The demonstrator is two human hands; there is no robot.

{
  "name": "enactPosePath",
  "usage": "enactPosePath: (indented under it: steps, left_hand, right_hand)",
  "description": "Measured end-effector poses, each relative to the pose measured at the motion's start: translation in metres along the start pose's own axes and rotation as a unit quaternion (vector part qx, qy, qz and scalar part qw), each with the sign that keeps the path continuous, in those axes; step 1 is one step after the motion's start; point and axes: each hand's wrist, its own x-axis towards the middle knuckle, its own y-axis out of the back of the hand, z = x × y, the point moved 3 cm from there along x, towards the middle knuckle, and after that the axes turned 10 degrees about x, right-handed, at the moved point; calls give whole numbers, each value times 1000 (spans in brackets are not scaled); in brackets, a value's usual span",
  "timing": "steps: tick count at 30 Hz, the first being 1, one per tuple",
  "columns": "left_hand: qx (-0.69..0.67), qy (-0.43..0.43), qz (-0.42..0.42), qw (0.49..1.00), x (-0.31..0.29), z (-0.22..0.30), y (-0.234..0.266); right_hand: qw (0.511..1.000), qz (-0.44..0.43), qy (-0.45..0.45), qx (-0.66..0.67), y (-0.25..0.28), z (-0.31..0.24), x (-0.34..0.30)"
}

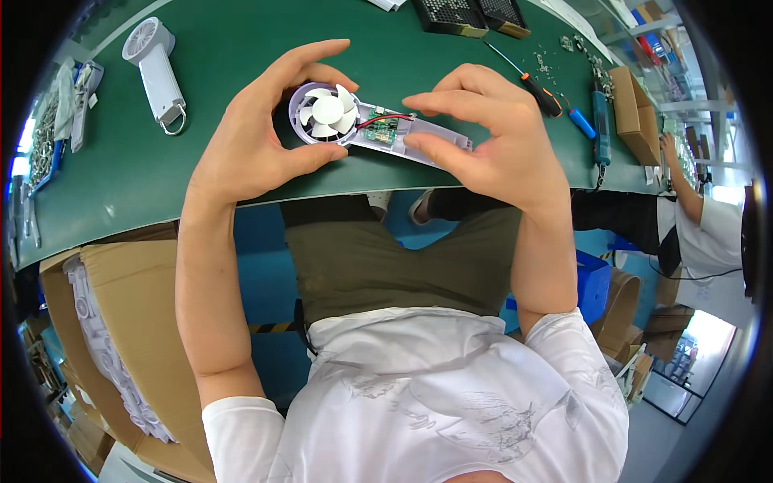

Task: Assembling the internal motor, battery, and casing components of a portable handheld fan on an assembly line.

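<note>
A handheld fan's half shell (439, 138) in pale lilac lies at the near edge of the green table, its inside facing up. White fan blades (326, 110) sit in its round end. A small green circuit board (382, 129) with red and black wires shows in the handle part. My left hand (258, 121) curves around the round end, thumb at the near rim and fingers at the far rim. My right hand (495, 133) is over the handle end, thumb and index finger apart on either side of it. Whether the right fingertips touch the shell is hard to tell.
A whole white handheld fan (157, 72) lies at the left. At the right are a screwdriver (541, 94), a blue cylindrical cell (581, 123), a teal tool (601, 121) and a cardboard box (634, 117). Black trays (451, 16) stand at the back. Another person's arm (684, 185) reaches in at the right.
</note>
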Motion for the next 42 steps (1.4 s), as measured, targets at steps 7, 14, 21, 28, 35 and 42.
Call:
enactPosePath:
  steps: [7, 14, 21, 28, 35, 42]
  left_hand:
    - [16, -40, 36, 998, 0, -1, -2]
    - [35, -34, 36, 998, -4, 3, -3]
    - [54, -47, 37, 997, -4, 0, -4]
    - [58, -46, 44, 996, -5, 0, -5]
    - [59, -39, 44, 997, -6, -2, -5]
    - [55, -42, 46, 997, -7, -2, -5]
  right_hand:
    - [998, -53, 5, -24, -3, -5, 12]
    - [994, -89, -54, 14, -6, -11, 25]
    - [995, -89, -33, -25, -9, -17, 26]
    - [987, -119, -94, -48, -7, -22, 35]
    - [971, -137, -192, 22, -10, -21, 40]
    - [898, -180, -353, 191, -7, 1, 40]
